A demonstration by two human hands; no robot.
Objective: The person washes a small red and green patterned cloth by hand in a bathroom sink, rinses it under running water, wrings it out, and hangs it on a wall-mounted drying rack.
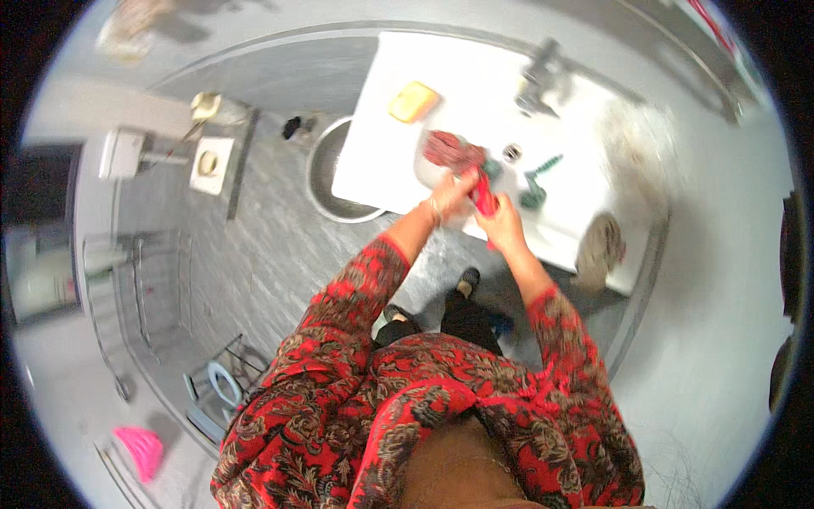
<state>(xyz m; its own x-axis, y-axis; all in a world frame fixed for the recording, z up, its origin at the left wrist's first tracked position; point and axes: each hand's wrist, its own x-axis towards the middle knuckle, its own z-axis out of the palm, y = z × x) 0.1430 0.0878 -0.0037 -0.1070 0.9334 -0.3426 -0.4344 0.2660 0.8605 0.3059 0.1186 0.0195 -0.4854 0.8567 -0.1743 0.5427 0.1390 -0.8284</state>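
Note:
My left hand (453, 194) and my right hand (502, 223) are close together over the front of a white sink (407, 172). Both grip a bright red cloth (483, 192), bunched and stretched between them. Just beyond my left hand lies a crumpled dark red cloth (448, 149); I cannot tell whether it is joined to the bright red one. A bit of dark green material (491, 168) shows beside it. Right of my hands, a dark green strip-like item (535, 194) lies in the sink near the drain (512, 153). Motion blurs the hands and cloth.
A yellow block (414, 102), perhaps soap or a sponge, sits at the sink's far left. The tap (537, 83) stands at the back. A brownish bundle (600, 248) rests on the right rim. A metal basin (318, 172) is partly under the sink's left side.

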